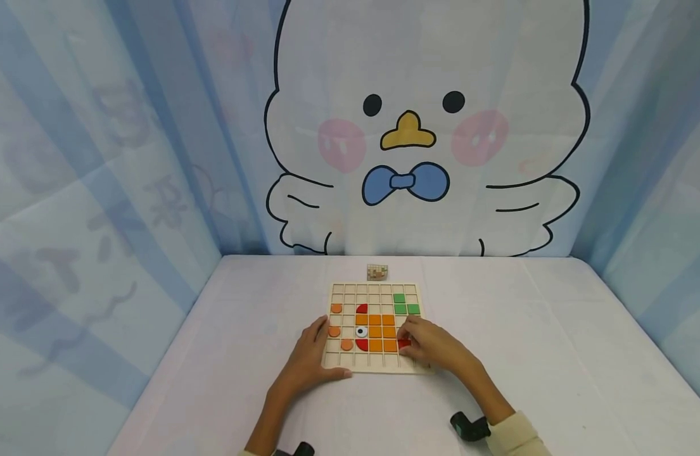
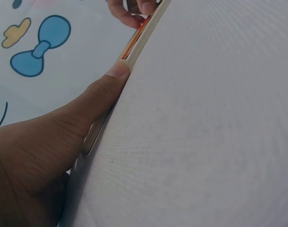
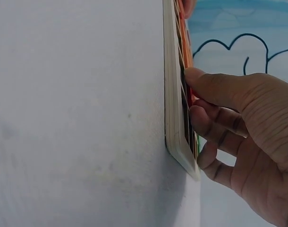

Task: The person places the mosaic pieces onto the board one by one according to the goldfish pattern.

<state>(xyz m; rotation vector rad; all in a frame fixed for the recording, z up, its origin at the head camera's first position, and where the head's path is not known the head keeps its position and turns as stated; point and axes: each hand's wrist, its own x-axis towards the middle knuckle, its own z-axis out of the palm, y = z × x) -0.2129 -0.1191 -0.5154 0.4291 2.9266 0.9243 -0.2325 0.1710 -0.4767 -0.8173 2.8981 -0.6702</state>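
A pale wooden grid board (image 1: 341, 361) lies flat on the table. My left hand (image 1: 305, 362) rests against its left side, with the thumb (image 2: 94, 97) stretched along the front edge. At the board's right part, my right hand (image 1: 435, 343) pinches a red piece (image 1: 403, 343) with bent fingers; the hand hides most of its shape. Orange squares (image 1: 375, 332) fill the middle cells. To their left are an eye piece (image 1: 361, 331) and rounded red pieces (image 1: 362, 308). Green squares (image 1: 400, 297) sit at the upper right, orange discs (image 1: 336, 308) at the left.
A small patterned object (image 1: 377, 272) stands just behind the board. White cloth covers the table (image 1: 543, 329). Printed curtains (image 1: 407, 221) rise behind the table and along both sides.
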